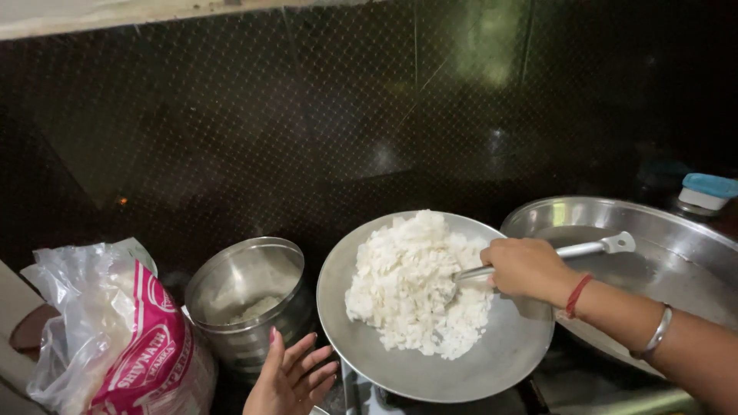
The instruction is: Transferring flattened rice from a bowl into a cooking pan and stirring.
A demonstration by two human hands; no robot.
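left hand (292, 378): low, fingers spread (grip loose, holding nothing) | right hand (525, 267): forearm reaching in, grip closed

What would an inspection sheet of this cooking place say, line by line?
Surface: dark counter, mostly covered.
Job's things: steel plate heaped with white flaked rice; metal ladle with its end in the heap.
Clutter: steel canister, little inside; plastic bag, pink print; large steel pan; small blue-lidded container.
Grips: right hand closed on the ladle; left hand open, fingers spread, beside the canister.
Cables: nothing seen.
Surroundings: dark patterned wall, reflective.
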